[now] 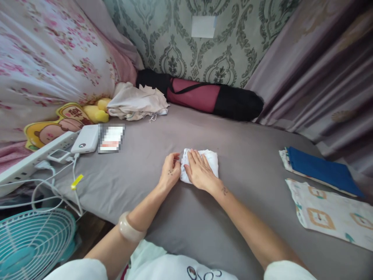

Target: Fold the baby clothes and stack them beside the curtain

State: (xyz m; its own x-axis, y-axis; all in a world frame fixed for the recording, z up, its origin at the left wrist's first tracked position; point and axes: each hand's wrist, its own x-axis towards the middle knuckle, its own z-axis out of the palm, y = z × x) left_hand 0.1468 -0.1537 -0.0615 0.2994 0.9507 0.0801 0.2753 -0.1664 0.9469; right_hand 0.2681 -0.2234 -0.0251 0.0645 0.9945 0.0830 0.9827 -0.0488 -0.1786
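A small white cloth, folded into a rough square, lies on the grey bed sheet in the middle of the head view. My right hand rests flat on top of it, fingers stretched out and slightly apart, hiding much of the cloth. At the cloth's left edge, my left hand has its fingers curled in and the thumb close to them, pinching the edge. The exact fingertip contact there is partly hidden.
To the right lie a folded blue cloth and a patterned cloth. A power strip, power bank and cables are at left, above a teal fan. Crumpled cloth and a long bag lie at the back.
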